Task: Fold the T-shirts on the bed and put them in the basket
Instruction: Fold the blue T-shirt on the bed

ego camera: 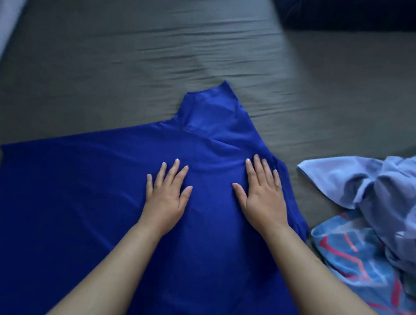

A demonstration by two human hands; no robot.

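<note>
The blue T-shirt [92, 209] lies spread on the bed [136, 45], under both flat, released palms: left hand [166, 199] and right hand [262, 197] press its middle, grasping nothing. It looks thin, limp and slippery; pinching the edge beyond the left fingertips seems best.

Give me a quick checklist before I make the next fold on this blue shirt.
1. Blue shirt spread flat on the bed: ok.
2. Left hand flat on the shirt: ok.
3. Right hand flat on the shirt: ok.
4. Right side already folded in: ok; left side not yet.
5. Unfolded clothes pile clear of the shirt: ok.
6. Basket within reach: cannot tell, not in view.
</note>
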